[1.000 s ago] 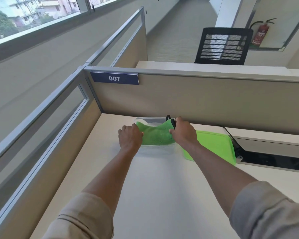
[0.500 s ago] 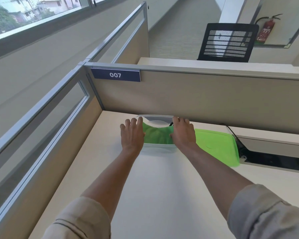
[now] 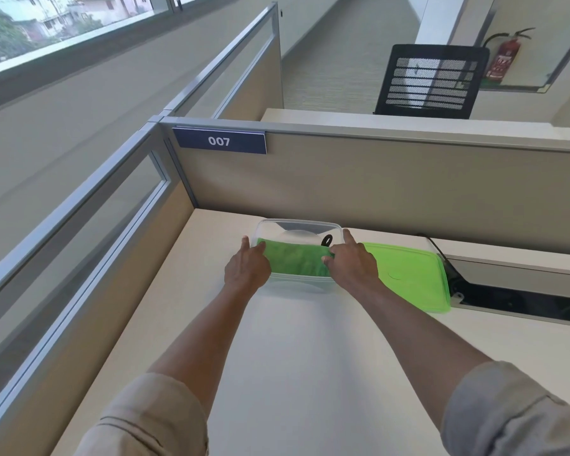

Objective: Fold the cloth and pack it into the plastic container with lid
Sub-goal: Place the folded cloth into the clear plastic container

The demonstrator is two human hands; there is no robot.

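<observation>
While one lid (image 3: 408, 278) lies aside, two hands (image 3: 248, 268) (image 3: 351, 266) press one cloth (image 3: 293, 260) into one container (image 3: 298, 225).

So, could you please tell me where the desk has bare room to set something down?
The desk is bare between the forearms and left of the container, up to the side partition. It is crowded at the back: container, lid and cable slot.

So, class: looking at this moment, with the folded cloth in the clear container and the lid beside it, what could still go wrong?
1. The green cloth sits high toward the near rim of the clear container, and its black loop sticks up; either could catch under the lid.
2. The green lid lies partly over the desk's cable slot and might tip when lifted.
</observation>
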